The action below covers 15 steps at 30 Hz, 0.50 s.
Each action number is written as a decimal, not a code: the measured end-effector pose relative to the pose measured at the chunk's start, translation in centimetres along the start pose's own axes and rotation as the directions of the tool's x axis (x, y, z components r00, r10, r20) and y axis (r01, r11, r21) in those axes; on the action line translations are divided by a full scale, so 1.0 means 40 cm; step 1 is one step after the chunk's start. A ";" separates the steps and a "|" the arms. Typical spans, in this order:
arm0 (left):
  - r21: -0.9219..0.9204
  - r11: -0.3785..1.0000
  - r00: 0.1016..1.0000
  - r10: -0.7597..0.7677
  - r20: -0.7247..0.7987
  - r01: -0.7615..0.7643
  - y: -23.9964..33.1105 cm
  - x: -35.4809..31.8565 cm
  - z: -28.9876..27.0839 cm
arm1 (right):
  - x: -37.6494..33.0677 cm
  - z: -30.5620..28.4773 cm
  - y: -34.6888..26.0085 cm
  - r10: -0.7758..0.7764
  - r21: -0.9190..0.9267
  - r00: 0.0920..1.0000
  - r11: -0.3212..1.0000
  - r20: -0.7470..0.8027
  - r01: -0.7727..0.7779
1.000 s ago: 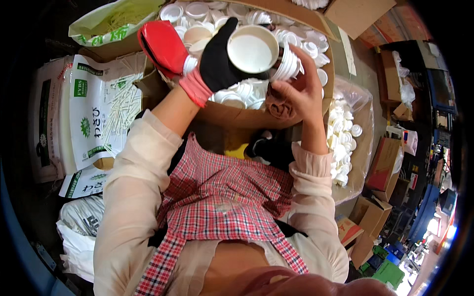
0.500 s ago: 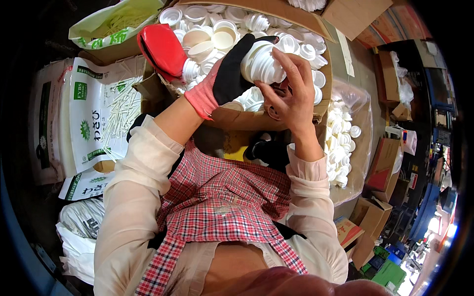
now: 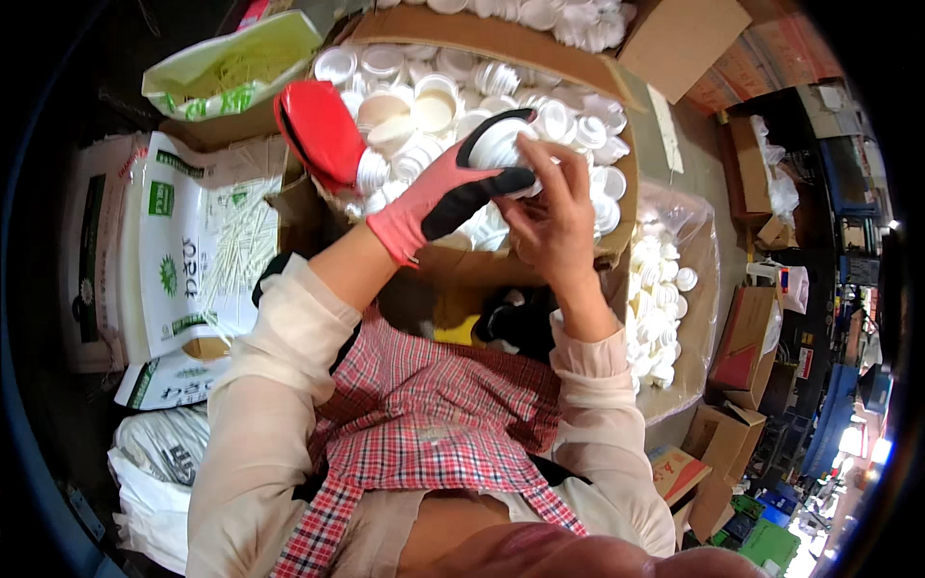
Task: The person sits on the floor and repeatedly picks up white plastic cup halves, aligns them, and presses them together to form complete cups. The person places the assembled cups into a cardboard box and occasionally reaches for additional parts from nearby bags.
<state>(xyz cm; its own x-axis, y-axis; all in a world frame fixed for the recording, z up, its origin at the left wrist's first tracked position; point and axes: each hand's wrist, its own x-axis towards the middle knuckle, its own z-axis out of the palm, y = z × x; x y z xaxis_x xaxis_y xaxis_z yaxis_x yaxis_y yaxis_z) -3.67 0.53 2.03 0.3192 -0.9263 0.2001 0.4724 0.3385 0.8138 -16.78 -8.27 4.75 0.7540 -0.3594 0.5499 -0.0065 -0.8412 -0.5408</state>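
My left hand (image 3: 445,193), in a pink glove with black palm and fingers, is closed round a round white plastic piece with a ridged side, like a screw cap (image 3: 497,146). My bare right hand (image 3: 559,207) is right beside it, fingers bent, fingertips against the cap's right edge. Whether something small is pinched in those fingers cannot be made out. Both hands are over the near part of a cardboard box (image 3: 621,91) full of similar white plastic caps (image 3: 383,63). A red pouch (image 3: 323,135) lies at the box's left corner, next to my left wrist.
Thin white sticks (image 3: 241,236) lie on a printed white sack at the left. Behind them stands a green-and-white bag (image 3: 231,72). Right of the box, a clear plastic bag (image 3: 699,231) holds small white parts (image 3: 657,308). Cardboard boxes (image 3: 718,438) stand farther right.
The left hand has turned, so the cap is tilted and its glove's fingers wrap it differently. The right hand has shifted slightly left and down, with its fingers more bent.
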 end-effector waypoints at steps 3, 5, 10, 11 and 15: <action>-0.092 0.993 0.998 -0.069 -0.009 0.068 0.016 0.003 -0.011 | 0.028 -0.018 0.002 0.114 0.248 0.990 0.964 -0.077 -0.092; -0.186 0.983 1.000 -0.006 0.010 0.008 0.003 0.014 -0.007 | 0.039 -0.010 0.036 0.398 0.673 0.917 0.682 -0.016 -0.284; 0.134 0.989 0.998 0.052 0.046 -0.057 -0.036 0.028 0.049 | 0.061 0.012 0.061 0.721 0.691 0.691 0.477 0.045 -0.543; 0.130 0.990 0.999 0.049 0.018 -0.050 -0.045 0.024 0.049 | 0.074 0.015 0.036 0.696 0.666 0.718 0.546 -0.024 -0.508; 0.179 0.983 0.996 0.045 -0.076 -0.031 -0.065 0.038 0.055 | 0.063 0.055 0.130 0.779 0.846 0.617 0.251 0.112 -0.470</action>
<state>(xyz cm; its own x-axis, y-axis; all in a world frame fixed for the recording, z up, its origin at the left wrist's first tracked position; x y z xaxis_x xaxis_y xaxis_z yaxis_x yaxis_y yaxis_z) -6.22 -2.13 1.42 0.4014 -0.8949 0.1950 0.3077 0.3323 0.8916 -13.47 -12.65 1.92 0.5336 -0.8318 -0.1528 0.1994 0.2993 -0.9331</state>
